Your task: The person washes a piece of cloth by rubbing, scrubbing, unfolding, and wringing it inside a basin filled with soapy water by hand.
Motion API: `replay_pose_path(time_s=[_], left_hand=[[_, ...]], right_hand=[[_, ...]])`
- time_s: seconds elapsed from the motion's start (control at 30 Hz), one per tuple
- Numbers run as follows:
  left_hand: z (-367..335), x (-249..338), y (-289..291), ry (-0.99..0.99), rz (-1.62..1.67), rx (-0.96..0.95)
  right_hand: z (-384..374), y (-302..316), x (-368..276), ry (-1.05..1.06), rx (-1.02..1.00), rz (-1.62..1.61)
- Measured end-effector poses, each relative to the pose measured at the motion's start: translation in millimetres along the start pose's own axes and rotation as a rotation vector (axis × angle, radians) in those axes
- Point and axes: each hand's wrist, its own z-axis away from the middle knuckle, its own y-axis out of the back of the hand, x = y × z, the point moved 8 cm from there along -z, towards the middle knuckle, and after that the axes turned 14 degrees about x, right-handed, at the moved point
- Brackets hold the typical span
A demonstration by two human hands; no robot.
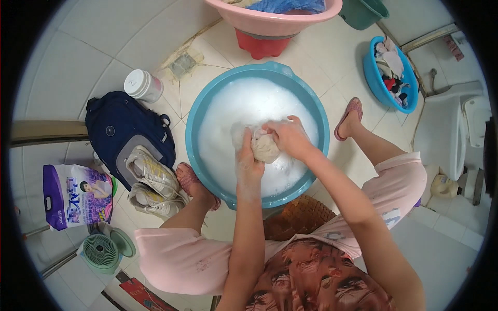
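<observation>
A wide blue-green basin (193, 119) full of white suds (233, 103) stands in front of me. Over the suds, my left hand (250, 155) grips a bunched, wet beige cloth (265, 149) from its left side, with foam on the fingers. From the right, my right hand (291, 137) has its curled fingers on the upper part of the same cloth. Both hands meet near the middle of the basin. The cloth's exact kind cannot be made out while it is balled up.
A pink basin (280, 16) with clothes rests on a red stool (262, 44). At the right is a blue laundry basin (372, 78). On the left are a navy backpack (119, 124), pale sneakers (150, 173), a white tub (140, 85), a purple detergent bag (78, 197) and a green fan (101, 251).
</observation>
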Motion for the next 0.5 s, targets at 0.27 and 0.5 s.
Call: replay_pose_path(time_s=[0.27,0.5], left_hand=[[0,10,-12,-0.022,0.231,-0.248],[6,-1,19,-0.247,0.114,-0.248]], right_hand=[[48,-33,3,-0.331,-0.337,-0.655],[87,-2,-80,0.324,0.199,0.082]])
